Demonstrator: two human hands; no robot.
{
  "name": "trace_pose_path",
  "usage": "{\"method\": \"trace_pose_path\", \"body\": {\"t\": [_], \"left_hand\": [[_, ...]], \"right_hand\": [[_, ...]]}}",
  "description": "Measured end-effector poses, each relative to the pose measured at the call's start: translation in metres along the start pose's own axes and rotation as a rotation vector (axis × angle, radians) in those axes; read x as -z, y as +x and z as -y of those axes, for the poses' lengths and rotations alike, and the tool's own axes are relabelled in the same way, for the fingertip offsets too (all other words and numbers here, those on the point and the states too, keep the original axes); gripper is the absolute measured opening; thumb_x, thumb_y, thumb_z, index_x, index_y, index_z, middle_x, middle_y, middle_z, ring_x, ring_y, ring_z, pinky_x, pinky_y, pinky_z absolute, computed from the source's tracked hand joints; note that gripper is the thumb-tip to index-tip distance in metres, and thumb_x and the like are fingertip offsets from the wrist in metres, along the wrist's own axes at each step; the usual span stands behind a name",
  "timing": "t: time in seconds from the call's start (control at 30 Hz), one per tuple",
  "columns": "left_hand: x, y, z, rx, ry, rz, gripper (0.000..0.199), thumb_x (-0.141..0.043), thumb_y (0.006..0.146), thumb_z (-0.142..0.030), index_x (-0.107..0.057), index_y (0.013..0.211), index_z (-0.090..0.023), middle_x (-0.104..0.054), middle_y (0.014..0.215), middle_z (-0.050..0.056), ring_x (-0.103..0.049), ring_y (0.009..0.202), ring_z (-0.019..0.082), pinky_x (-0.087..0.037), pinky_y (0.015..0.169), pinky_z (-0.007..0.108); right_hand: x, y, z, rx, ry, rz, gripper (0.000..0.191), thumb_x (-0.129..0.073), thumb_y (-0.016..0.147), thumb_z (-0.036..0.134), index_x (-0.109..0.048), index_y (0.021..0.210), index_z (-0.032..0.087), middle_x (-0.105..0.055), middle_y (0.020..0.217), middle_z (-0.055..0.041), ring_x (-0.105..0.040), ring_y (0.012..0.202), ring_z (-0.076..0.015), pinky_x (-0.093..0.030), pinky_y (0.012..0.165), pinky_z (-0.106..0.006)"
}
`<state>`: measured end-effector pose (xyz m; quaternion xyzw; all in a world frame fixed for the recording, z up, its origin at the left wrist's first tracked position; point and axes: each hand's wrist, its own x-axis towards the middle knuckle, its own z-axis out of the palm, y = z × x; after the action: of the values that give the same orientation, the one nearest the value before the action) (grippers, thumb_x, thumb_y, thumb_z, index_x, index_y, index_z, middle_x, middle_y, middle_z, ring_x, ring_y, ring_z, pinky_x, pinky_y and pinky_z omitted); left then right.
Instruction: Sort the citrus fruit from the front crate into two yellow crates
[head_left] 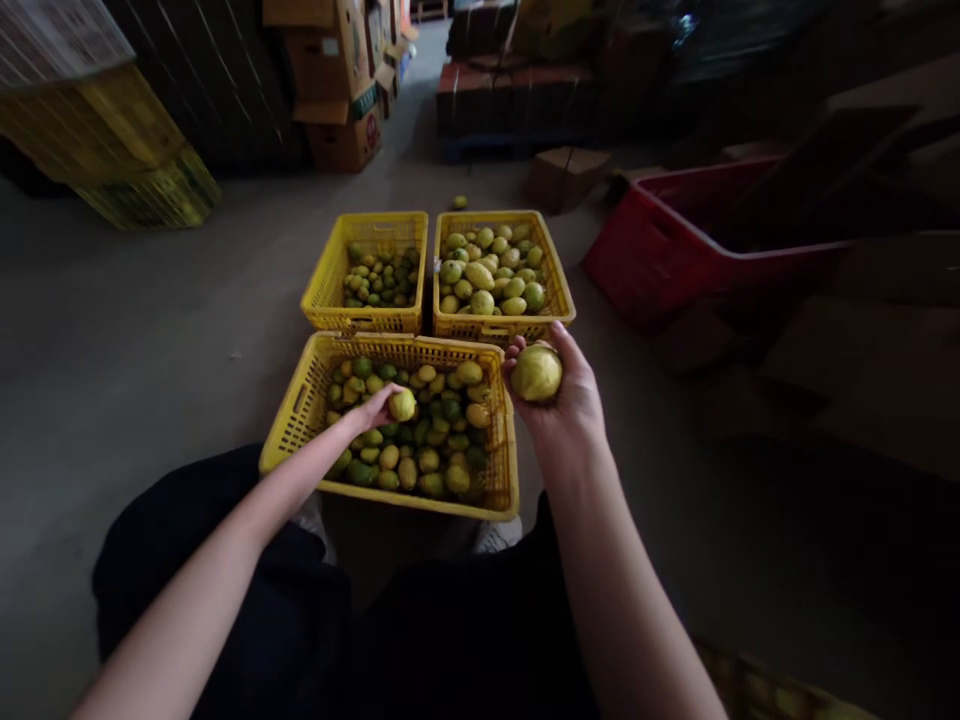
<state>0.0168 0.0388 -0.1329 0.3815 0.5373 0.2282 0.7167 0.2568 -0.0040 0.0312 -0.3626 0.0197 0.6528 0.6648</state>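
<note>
Over the near yellow crate (pixel 420 503) my left hand (pixel 377 408) has its fingers closed round a small yellow lemon (pixel 403 404). Many yellow and green lemons (pixel 428 460) lie in that crate beneath it. My right hand (pixel 576 400) is raised at the crate's right side, palm up, and its fingers curl round a larger yellow-green lemon (pixel 537 372). Beyond stand two more yellow crates. The left one (pixel 321 285) holds small greenish lemons (pixel 381 278), and the right one (pixel 559 280) holds bigger yellow ones (pixel 480 275).
A single lemon (pixel 460 202) lies on the floor behind the crates. To the right is a red bin (pixel 645 250) with cardboard around it. Stacked cardboard boxes (pixel 326 75) stand at the back, and more yellow crates (pixel 150 190) at the far left.
</note>
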Motion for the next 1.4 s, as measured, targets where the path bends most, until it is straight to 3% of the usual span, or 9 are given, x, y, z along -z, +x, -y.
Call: {"method": "trace_pose_path", "body": {"t": [0.1, 0.2, 0.3, 0.43, 0.6, 0.83, 1.1, 1.23, 1.4], "left_hand": [[0.006, -0.036, -0.047, -0.150, -0.259, 0.067, 0.047, -0.041, 0.088, -0.051, -0.066, 0.091, -0.011, -0.058, 0.058, 0.004, -0.055, 0.056, 0.014, -0.047, 0.058, 0.026], [0.005, -0.082, -0.081, -0.248, -0.532, 0.124, 0.047, -0.038, 0.089, -0.049, -0.064, 0.079, -0.011, -0.053, 0.050, 0.003, -0.043, 0.042, 0.010, -0.036, 0.043, 0.020], [-0.004, -0.124, -0.090, -0.298, -0.581, 0.106, 0.051, -0.032, 0.092, -0.047, -0.064, 0.076, -0.010, -0.052, 0.049, 0.004, -0.038, 0.037, 0.008, -0.031, 0.037, 0.019], [-0.022, -0.156, -0.081, -0.403, -0.807, 0.041, 0.040, -0.039, 0.093, -0.044, -0.065, 0.087, -0.014, -0.060, 0.062, 0.005, -0.054, 0.051, 0.013, -0.047, 0.048, 0.023], [-0.032, -0.155, -0.072, -0.463, -1.088, 0.119, 0.033, -0.044, 0.092, -0.043, -0.067, 0.103, -0.022, -0.065, 0.074, 0.003, -0.053, 0.057, 0.011, -0.050, 0.056, 0.024], [-0.032, -0.140, -0.070, -0.378, -1.076, 0.225, 0.028, -0.045, 0.090, -0.035, -0.067, 0.085, -0.017, -0.061, 0.072, 0.004, -0.054, 0.063, 0.012, -0.048, 0.057, 0.024], [-0.028, -0.141, -0.077, -0.440, -1.084, 0.255, 0.026, -0.045, 0.087, -0.036, -0.063, 0.081, -0.019, -0.058, 0.071, 0.003, -0.051, 0.061, 0.012, -0.040, 0.052, 0.022], [-0.030, -0.144, -0.081, -0.482, -1.033, 0.188, 0.028, -0.044, 0.086, -0.039, -0.062, 0.080, -0.019, -0.059, 0.072, 0.003, -0.050, 0.060, 0.012, -0.040, 0.052, 0.023], [-0.032, -0.141, -0.083, -0.378, -1.150, -0.047, 0.034, -0.036, 0.091, -0.039, -0.061, 0.079, -0.018, -0.059, 0.070, 0.004, -0.054, 0.061, 0.013, -0.041, 0.051, 0.022]], "right_hand": [[-0.003, -0.006, -0.013, 0.001, -0.014, -0.014, 0.015, -0.054, 0.081, 0.032, -0.060, 0.081, 0.019, -0.066, 0.066, -0.0020, -0.062, 0.057, -0.0144, -0.051, 0.044, -0.024], [-0.007, -0.018, -0.036, -0.054, -0.053, 0.042, 0.019, -0.048, 0.077, 0.024, -0.063, 0.085, 0.016, -0.069, 0.068, -0.0053, -0.063, 0.057, -0.0167, -0.050, 0.042, -0.024], [-0.012, -0.033, -0.063, -0.150, -0.110, 0.130, 0.018, -0.050, 0.070, 0.018, -0.063, 0.082, 0.014, -0.072, 0.072, -0.0081, -0.063, 0.054, -0.0165, -0.047, 0.039, -0.022], [-0.012, -0.048, -0.086, -0.126, -0.133, 0.237, 0.011, -0.056, 0.068, 0.015, -0.063, 0.076, 0.014, -0.074, 0.075, -0.0076, -0.063, 0.053, -0.0156, -0.048, 0.040, -0.022], [0.000, -0.057, -0.086, -0.022, 0.008, 0.297, 0.011, -0.061, 0.073, 0.018, -0.066, 0.083, 0.016, -0.074, 0.079, -0.0054, -0.065, 0.060, -0.0145, -0.049, 0.042, -0.020], [-0.001, -0.058, -0.092, 0.047, -0.021, 0.458, 0.014, -0.062, 0.071, 0.023, -0.066, 0.082, 0.016, -0.070, 0.076, -0.0035, -0.060, 0.056, -0.0123, -0.044, 0.039, -0.019], [-0.008, -0.050, -0.105, 0.151, -0.148, 0.608, 0.020, -0.066, 0.061, 0.025, -0.066, 0.081, 0.019, -0.067, 0.074, -0.0003, -0.059, 0.057, -0.0131, -0.042, 0.040, -0.019], [-0.014, -0.051, -0.107, 0.129, -0.201, 0.584, 0.026, -0.062, 0.062, 0.027, -0.068, 0.085, 0.016, -0.068, 0.075, -0.0030, -0.058, 0.056, -0.0129, -0.043, 0.040, -0.020], [-0.020, -0.041, -0.112, 0.029, -0.156, 0.453, 0.020, -0.062, 0.068, 0.032, -0.064, 0.079, 0.016, -0.067, 0.071, -0.0024, -0.061, 0.057, -0.0136, -0.044, 0.042, -0.020]]}}
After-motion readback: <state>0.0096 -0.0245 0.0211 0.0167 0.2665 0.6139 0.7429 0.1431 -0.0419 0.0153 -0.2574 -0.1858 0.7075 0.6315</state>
